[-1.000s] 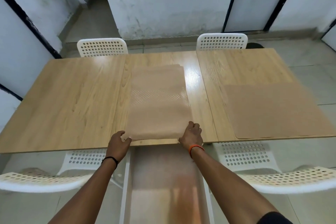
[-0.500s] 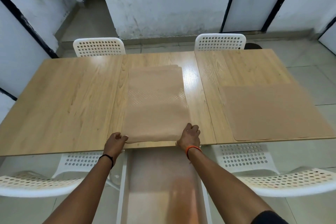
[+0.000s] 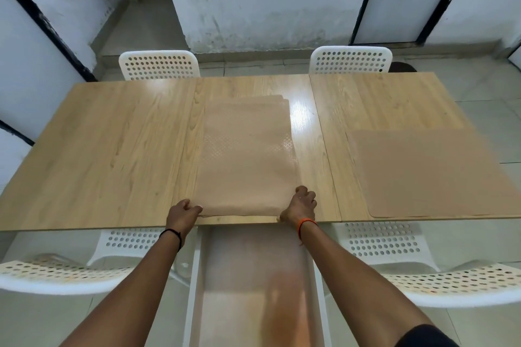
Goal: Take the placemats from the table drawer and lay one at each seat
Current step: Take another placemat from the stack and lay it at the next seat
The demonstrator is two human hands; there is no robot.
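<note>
Tan placemat stack [image 3: 245,160] — near corners pinched by left hand [image 3: 182,213] and right hand [image 3: 301,205].

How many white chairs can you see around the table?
4. Two across the table: far left chair, far right chair. Two on the near side: near left chair, near right chair. Others may be outside the frame.

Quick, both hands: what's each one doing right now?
Left hand: grips the placemat stack, near-left corner.
Right hand: grips its near-right corner.
</note>
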